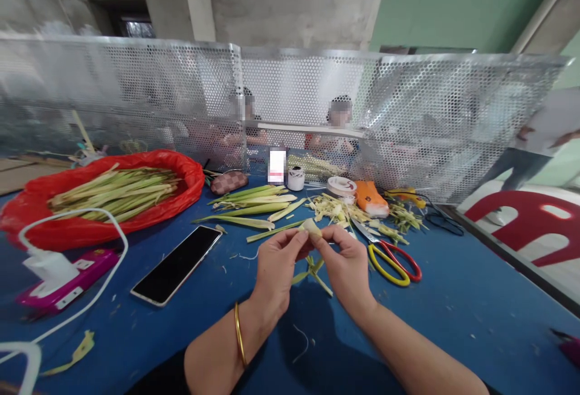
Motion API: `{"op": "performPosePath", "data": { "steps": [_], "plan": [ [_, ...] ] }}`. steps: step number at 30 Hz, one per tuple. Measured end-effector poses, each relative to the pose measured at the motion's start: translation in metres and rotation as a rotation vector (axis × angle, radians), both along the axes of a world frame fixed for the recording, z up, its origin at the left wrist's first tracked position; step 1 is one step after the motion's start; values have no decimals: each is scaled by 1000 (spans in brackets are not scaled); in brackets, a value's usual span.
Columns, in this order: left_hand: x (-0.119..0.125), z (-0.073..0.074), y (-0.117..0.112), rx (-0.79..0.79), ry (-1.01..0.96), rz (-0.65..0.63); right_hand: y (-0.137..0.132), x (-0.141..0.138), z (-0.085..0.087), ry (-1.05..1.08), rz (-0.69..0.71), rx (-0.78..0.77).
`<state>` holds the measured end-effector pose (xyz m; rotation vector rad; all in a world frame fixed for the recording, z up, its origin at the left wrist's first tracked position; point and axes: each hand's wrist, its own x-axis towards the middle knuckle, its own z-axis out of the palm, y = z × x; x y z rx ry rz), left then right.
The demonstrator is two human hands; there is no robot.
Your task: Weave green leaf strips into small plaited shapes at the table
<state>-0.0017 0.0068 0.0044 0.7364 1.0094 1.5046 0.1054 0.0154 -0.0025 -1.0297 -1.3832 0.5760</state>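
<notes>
Both hands meet over the blue table [453,298], pinching a small folded piece of pale green leaf strip [310,226] between them. My left hand [277,262], with a gold bangle on its wrist, grips the strip's left side with closed fingers. My right hand [345,259] pinches its right side. Loose strip ends [312,271] hang down between the hands. Scissors [392,256] with yellow and red handles lie just right of my right hand.
A red bag [40,226] of green leaf strips sits at left. A black phone [176,264], a pink power bank [67,283] with white cable, loose leaves [254,202], scraps, tape rolls [342,185] and an orange tool [371,199] lie around. A perforated metal screen [408,117] stands behind, people beyond.
</notes>
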Motion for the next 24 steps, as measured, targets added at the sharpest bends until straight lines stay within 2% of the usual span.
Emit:
{"op": "performPosePath", "data": {
  "steps": [6, 8, 12, 14, 16, 18, 19, 21, 24],
  "plan": [
    [0, 0, 0, 14, -18, -18, -1, -1, -1, -26, 6, -32],
    [-3, 1, 2, 3, 1, -16, 2, 0, 2, -60, 60, -70],
    [-13, 3, 10, -33, 32, 31, 14, 23, 13, -248, 166, -143],
    [-18, 5, 14, -59, 30, 57, 22, 50, 16, -466, 90, -162],
    [-20, 6, 17, -81, 27, 67, 28, 84, 12, -838, -56, -235],
    [-21, 6, 18, -87, 31, 63, 33, 118, 2, -1162, -259, -426],
    [-21, 6, 18, -87, 33, 56, 35, 132, -5, -1277, -293, -553],
    [-20, 5, 17, -93, 34, 42, 39, 151, -18, -1312, -286, -642],
    [-19, 4, 17, -100, 37, 31, 45, 158, -33, -1329, -264, -657]
  ]
}}
